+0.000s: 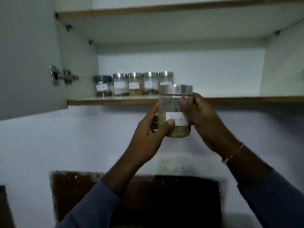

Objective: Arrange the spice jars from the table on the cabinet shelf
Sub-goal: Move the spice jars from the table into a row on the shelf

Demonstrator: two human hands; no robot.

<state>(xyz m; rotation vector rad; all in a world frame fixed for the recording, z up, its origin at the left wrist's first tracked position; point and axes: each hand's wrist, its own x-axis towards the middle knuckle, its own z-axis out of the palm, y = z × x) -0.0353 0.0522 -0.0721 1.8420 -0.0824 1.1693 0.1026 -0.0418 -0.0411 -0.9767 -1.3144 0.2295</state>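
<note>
Spice jar (170, 104), clear, rigid, likely slippery and breakable, held just below the front edge of the cabinet shelf (115, 101): left hand (150, 135) curls round its lower wall, right hand (203, 119) grips beneath the steel lid (180, 89).

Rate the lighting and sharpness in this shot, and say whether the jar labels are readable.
Head view: dim, bluish light, soft overall; left hand, right hand and the held jar slightly motion-blurred, its handwritten label hard to read; shelf jars blurrier, labels unreadable; mild glare on the held jar's lid.
</note>
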